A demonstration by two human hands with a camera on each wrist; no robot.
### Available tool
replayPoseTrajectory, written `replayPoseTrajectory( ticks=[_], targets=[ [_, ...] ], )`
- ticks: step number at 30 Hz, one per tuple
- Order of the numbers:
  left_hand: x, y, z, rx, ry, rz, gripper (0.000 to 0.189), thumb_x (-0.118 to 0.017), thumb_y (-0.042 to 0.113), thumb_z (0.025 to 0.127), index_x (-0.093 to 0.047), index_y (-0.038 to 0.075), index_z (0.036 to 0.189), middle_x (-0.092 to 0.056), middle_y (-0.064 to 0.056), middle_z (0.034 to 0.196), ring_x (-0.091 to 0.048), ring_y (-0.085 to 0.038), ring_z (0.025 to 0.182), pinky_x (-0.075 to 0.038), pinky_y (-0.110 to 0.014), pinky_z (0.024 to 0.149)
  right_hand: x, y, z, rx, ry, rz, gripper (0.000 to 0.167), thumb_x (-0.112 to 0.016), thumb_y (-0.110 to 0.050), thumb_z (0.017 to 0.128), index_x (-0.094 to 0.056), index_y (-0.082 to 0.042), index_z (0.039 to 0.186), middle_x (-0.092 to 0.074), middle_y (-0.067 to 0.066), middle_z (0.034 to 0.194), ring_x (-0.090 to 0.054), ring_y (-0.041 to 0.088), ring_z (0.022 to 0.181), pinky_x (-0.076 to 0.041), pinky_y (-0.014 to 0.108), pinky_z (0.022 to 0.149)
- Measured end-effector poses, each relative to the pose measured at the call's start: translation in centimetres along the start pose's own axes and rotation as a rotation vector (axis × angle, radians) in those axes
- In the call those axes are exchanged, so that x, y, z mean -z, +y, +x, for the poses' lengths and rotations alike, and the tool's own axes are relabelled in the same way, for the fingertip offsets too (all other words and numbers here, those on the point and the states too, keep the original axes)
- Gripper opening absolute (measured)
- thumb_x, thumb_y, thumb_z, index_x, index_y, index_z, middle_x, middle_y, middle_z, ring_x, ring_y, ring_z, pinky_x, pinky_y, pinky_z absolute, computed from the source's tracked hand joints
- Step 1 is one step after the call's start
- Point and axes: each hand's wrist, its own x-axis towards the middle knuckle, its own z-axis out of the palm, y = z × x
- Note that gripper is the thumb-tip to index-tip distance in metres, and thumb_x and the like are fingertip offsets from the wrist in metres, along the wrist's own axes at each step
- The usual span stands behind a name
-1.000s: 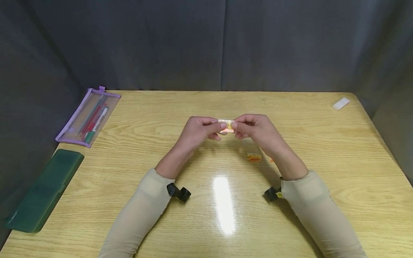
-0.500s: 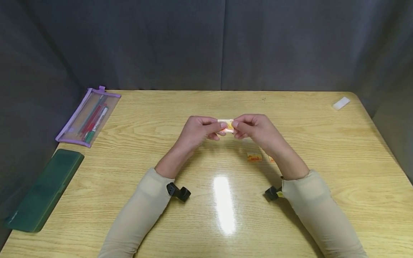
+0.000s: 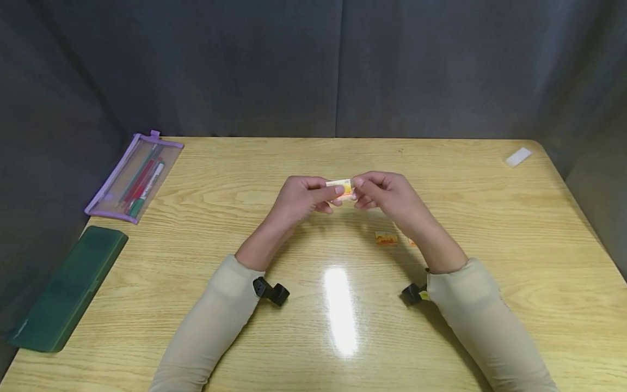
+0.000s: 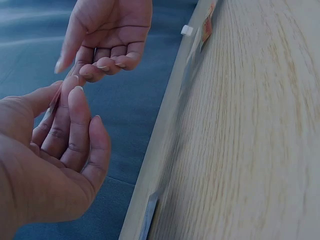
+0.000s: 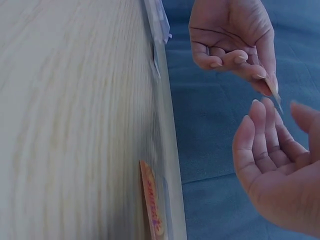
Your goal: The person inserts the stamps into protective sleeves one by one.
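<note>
A small, thin printed slip (image 3: 345, 186) in white, yellow and orange is held up above the table in the head view. My left hand (image 3: 305, 196) pinches its left part between thumb and fingers. At the slip's right end is my right hand (image 3: 384, 191). Its thumb stands lifted away from the fingers in the right wrist view, with the edge of the slip (image 5: 272, 86) pointing into that gap. Two similar orange pieces lie on the wooden table near the right forearm: one piece (image 3: 386, 238) shows whole, the other piece (image 3: 411, 242) is partly hidden by the wrist.
At the far left lies a purple-edged mesh pouch (image 3: 110, 198) with pens and markers inside. A dark green pencil case (image 3: 68, 288) sits nearer, along the left edge. One white block (image 3: 518, 157) lies at the back right corner. Dark curtains (image 3: 245, 71) surround the wooden table (image 3: 490, 218).
The right thumb has lifted off the slip, which both hands pinched before. The slip has tilted slightly, its right side higher, and more of its print shows. Both arms stay in place.
</note>
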Motion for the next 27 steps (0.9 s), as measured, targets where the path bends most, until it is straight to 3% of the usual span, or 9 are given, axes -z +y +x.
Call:
replayPoseTrajectory(
  ticks=[6, 11, 17, 22, 27],
  targets=[
    [-0.1, 0.1, -0.1, 0.003, -0.019, 0.007, 0.024, -0.076, 0.027, 0.092, -0.078, 0.003, 0.095, -0.078, -0.007, 0.085, -0.071, -0.023, 0.071, -0.062, -0.041, 0.082, 0.1, -0.1, 0.0, -0.011, 0.017, -0.009, 0.032, -0.063, -0.027, 0.102, -0.069, 0.000, 0.117, -0.070, 0.003, 0.102, -0.070, 0.014, 0.085, -0.059, 0.029, 0.085],
    [0.4, 0.1, -0.1, 0.004, 0.045, -0.010, 0.026, -0.073, 0.027, 0.095, -0.078, 0.005, 0.107, -0.074, -0.006, 0.099, -0.070, -0.016, 0.064, -0.061, -0.030, 0.076, 0.2, -0.1, 0.1, -0.019, 0.070, -0.029, 0.032, -0.063, -0.028, 0.102, -0.069, 0.001, 0.116, -0.070, 0.000, 0.093, -0.070, 0.013, 0.082, -0.059, 0.026, 0.082],
    [1.0, 0.0, -0.1, 0.018, 0.103, 0.022, 0.019, -0.072, 0.017, 0.095, -0.079, 0.003, 0.106, -0.073, -0.007, 0.097, -0.068, -0.011, 0.063, -0.062, -0.028, 0.072, 0.1, 0.1, 0.4, -0.044, 0.049, -0.029, 0.029, -0.064, -0.024, 0.102, -0.070, 0.001, 0.115, -0.072, -0.003, 0.088, -0.071, 0.013, 0.081, -0.060, 0.030, 0.084],
    [1.1, -0.2, 0.1, 0.044, 0.063, 0.043, 0.019, -0.072, 0.016, 0.095, -0.078, 0.003, 0.107, -0.075, -0.008, 0.101, -0.069, -0.012, 0.069, -0.062, -0.031, 0.078, 0.3, 0.6, 0.6, -0.062, 0.036, -0.031, 0.028, -0.062, -0.021, 0.102, -0.069, 0.003, 0.116, -0.073, 0.000, 0.090, -0.072, 0.014, 0.082, -0.061, 0.038, 0.087],
    [1.5, -0.4, 0.6, 0.080, 0.028, 0.038, 0.021, -0.075, 0.013, 0.092, -0.076, 0.005, 0.111, -0.076, -0.009, 0.101, -0.070, -0.016, 0.070, -0.062, -0.041, 0.084, 0.4, 0.7, 1.0, -0.080, 0.017, -0.052, 0.029, -0.062, -0.023, 0.102, -0.070, 0.001, 0.118, -0.073, 0.012, 0.102, -0.072, 0.022, 0.091, -0.060, 0.039, 0.090]
  ],
)
